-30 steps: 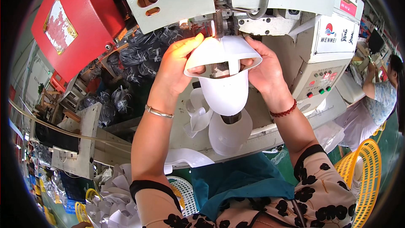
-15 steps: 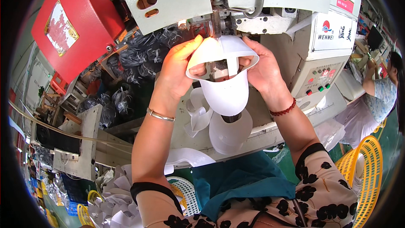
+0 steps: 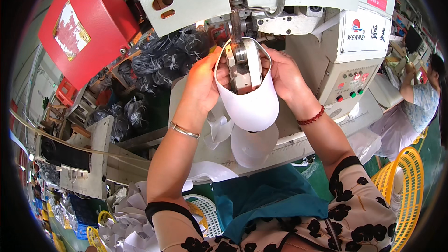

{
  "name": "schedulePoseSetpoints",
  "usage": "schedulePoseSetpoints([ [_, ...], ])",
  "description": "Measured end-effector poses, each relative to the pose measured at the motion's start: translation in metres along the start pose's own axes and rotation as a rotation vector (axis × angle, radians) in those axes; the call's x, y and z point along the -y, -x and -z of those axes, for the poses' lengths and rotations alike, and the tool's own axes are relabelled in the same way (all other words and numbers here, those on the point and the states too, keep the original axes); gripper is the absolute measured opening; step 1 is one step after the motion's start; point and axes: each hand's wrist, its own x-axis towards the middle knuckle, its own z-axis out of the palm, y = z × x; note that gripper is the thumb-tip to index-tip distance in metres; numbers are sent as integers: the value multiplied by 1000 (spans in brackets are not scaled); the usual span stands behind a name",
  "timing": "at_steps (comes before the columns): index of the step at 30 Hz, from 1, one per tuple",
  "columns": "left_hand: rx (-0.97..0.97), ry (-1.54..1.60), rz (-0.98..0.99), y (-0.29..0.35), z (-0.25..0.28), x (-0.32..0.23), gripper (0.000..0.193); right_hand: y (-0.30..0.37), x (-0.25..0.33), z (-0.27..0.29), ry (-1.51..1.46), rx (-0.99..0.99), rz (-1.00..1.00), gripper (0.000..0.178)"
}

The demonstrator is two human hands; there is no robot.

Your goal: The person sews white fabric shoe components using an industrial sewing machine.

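Note:
A white piece shaped like a shoe upper (image 3: pixel 249 107) loops around the metal post (image 3: pixel 241 81) of a machine, its rounded front hanging toward me. My left hand (image 3: pixel 204 78) grips its left side, fingers curled inside the loop and thumb outside. Its right side is held the same way by my right hand (image 3: pixel 285 75). At the far edge of the loop, a metal rod with a roller (image 3: pixel 239 49) comes down onto the post; exact contact cannot be made out. Below lie more white cut pieces (image 3: pixel 219 133) on the machine table (image 3: pixel 287 151).
A control box (image 3: pixel 352 86) with coloured buttons stands at the right. Red machine housing (image 3: pixel 88 28) rises at left, near dark plastic bundles (image 3: pixel 158 58). Yellow baskets (image 3: pixel 406 191) flank me, and white scraps (image 3: pixel 133 219) are heaped lower left. Another person (image 3: pixel 420 95) sits far right.
The white upper has tilted and turned on the post, so its opening now shows the post and roller inside. Both hands have turned with it, keeping their hold.

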Motion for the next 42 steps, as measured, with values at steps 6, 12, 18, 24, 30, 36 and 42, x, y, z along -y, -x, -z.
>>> schedulePoseSetpoints([
  [6,-175,33,39,-3,10,25,24,-1,-17,11,156,-51,-113,23],
  [12,-93,149,49,16,4,41,25,20,-16,5,533,-99,8,30],
  [18,-171,190,-36,27,21,61,22,-3,-34,42,1038,171,261,24],
  [24,-208,235,-72,53,27,93,21,5,-46,44,1156,203,269,20],
  [30,-300,195,-199,75,19,124,21,-12,-58,69,844,102,-24,30],
  [36,-288,130,-304,78,18,130,20,-23,-59,71,879,419,-10,32],
  [42,-284,154,-319,76,20,136,19,-17,-52,49,909,594,76,32],
])
